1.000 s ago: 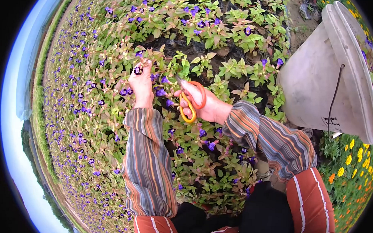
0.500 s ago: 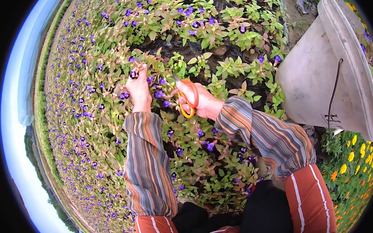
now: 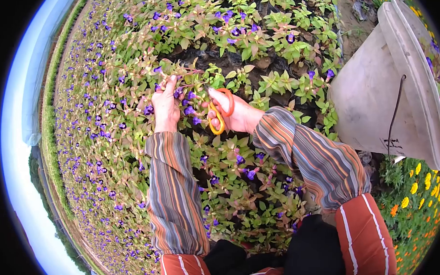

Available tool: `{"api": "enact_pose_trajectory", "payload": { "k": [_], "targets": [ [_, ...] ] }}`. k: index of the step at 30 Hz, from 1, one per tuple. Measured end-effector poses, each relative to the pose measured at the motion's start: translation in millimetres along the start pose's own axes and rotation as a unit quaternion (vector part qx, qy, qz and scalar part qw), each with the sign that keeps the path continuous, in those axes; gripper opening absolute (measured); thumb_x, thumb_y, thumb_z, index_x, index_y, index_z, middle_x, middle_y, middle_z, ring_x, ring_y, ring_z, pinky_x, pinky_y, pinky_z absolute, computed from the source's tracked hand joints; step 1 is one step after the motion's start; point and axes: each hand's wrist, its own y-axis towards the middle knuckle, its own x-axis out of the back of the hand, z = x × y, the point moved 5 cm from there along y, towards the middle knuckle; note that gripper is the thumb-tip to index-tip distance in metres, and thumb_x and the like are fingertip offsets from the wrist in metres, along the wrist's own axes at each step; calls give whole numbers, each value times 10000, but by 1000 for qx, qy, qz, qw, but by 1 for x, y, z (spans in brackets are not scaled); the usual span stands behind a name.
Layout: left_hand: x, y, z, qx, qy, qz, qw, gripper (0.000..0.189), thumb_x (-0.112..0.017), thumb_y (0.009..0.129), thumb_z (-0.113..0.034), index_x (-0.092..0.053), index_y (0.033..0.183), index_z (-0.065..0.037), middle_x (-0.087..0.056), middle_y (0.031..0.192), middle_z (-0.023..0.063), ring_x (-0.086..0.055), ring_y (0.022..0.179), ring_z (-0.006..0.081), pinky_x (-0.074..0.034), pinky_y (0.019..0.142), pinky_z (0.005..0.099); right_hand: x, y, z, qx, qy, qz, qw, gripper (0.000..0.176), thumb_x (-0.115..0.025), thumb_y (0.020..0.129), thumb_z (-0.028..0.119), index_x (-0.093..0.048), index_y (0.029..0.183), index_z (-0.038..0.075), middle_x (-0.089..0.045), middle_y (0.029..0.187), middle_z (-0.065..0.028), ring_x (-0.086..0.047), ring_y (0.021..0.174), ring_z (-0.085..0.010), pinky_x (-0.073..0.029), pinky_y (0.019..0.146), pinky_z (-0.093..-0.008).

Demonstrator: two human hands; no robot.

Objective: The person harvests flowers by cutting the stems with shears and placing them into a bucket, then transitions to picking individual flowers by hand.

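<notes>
Two bare hands work low in a wide bed of green plants with small purple flowers (image 3: 109, 109). The left hand (image 3: 166, 106) is closed and pinches a thin leafy stem with purple flowers (image 3: 185, 79) near its top. The right hand (image 3: 234, 116) is closed too, with its fingers through the loops of the orange and yellow plastic scissors (image 3: 217, 119). The scissors sit just beside the stem, between the two hands. Their blades poke into the leaves and are mostly hidden, so I cannot tell if they are open or shut. Long striped sleeves (image 3: 174, 194) cover both arms.

A big pale plastic bucket (image 3: 372, 89) stands to the right. Its far rim is cut off by the dark round edge of the view. Yellow flowers (image 3: 414, 185) peek out below it, right at the edge. Plants crowd close on every side of the hands. The only open spot is a dark bare patch of ground (image 3: 218, 55) just past the hands.
</notes>
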Motion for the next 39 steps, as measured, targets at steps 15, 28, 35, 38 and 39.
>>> {"api": "enact_pose_trajectory", "payload": {
  "k": [15,28,35,38,39],
  "targets": [
    [20,14,5,-4,-87,-51,995,142,-641,797,-98,-553,899,-52,-541,706,4,-485,517,106,-393,414,242,-1,-5,13,38,64,2,997,453,-532,851,434,-488,986,4,-425,587,2,-454,514,-134,-385,452,-253],
    [-19,24,-10,56,97,36,993,236,-672,723,-182,-636,938,-92,-614,875,-2,-541,715,87,-385,550,225,6,20,28,23,92,9,996,409,-546,843,428,-498,896,25,-457,575,-8,-479,494,-139,-391,424,-241],
    [-35,33,-4,-20,111,7,994,170,-719,697,-111,-662,819,-6,-627,741,11,-535,608,89,-419,556,266,12,21,30,52,75,-8,996,423,-514,863,421,-435,968,20,-458,575,-26,-432,446,-135,-351,395,-231],
    [-28,36,3,-7,120,-10,993,180,-719,699,-114,-660,823,3,-616,715,10,-512,582,86,-404,540,262,13,19,28,49,71,-10,996,418,-514,866,415,-432,978,21,-453,567,-35,-426,439,-143,-351,403,-241],
    [-24,36,4,-18,151,-27,988,187,-718,703,-119,-658,819,14,-605,689,10,-493,560,86,-391,522,259,14,18,28,49,71,-8,996,424,-515,866,416,-433,986,18,-450,566,-33,-422,439,-140,-351,406,-239]
  ]
}}
